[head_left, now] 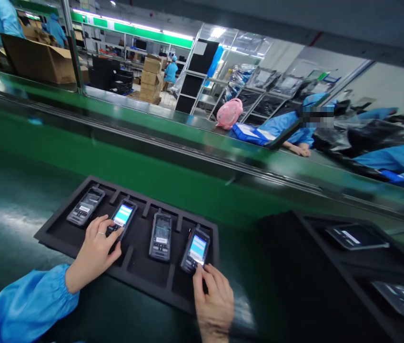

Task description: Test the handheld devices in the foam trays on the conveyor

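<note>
A black foam tray (136, 274) lies on the green conveyor belt with several handheld phones in its slots. My left hand (96, 250) rests on the lower end of the second phone (123, 215), whose screen is lit blue and white. My right hand (213, 297) presses its fingertips on the keypad of the fourth phone (196, 248), also lit. The first phone (85, 206) and the third phone (161, 235) lie untouched with dark screens.
A second black tray (330, 286) with wrapped devices (355, 236) sits at the right. Across the raised green rail (173, 138), a co-worker in blue leans on the bench beside a pink fan (229, 113). Cardboard boxes (41, 59) stand at far left.
</note>
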The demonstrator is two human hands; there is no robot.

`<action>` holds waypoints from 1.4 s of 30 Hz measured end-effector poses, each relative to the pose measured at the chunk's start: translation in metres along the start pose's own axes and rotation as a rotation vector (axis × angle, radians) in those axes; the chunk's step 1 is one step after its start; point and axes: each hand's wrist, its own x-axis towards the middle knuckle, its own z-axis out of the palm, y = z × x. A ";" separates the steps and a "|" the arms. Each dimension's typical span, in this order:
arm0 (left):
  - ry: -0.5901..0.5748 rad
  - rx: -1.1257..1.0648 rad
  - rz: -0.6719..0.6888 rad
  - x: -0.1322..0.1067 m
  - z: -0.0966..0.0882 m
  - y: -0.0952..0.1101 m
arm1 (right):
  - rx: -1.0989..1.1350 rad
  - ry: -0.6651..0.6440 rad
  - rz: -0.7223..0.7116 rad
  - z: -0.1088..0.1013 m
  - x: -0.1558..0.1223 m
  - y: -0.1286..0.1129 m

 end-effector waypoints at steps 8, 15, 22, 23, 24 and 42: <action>-0.005 -0.043 -0.011 0.000 0.000 -0.001 | -0.002 -0.013 -0.001 0.001 0.001 0.000; 0.017 -0.037 -0.011 0.000 0.000 0.000 | 0.017 -0.004 0.034 0.001 -0.002 0.000; 0.039 -0.108 -0.028 0.026 0.000 -0.019 | 0.051 -0.107 0.112 -0.007 0.022 0.008; 0.046 -0.121 -0.029 0.031 0.002 -0.022 | 0.044 -0.124 0.130 -0.005 0.028 0.009; 0.045 -0.134 -0.032 0.036 0.005 -0.024 | 0.037 -0.132 0.139 -0.003 0.033 0.011; -0.101 -0.137 -0.085 0.034 0.016 -0.022 | 0.128 -0.087 0.121 0.011 0.033 0.019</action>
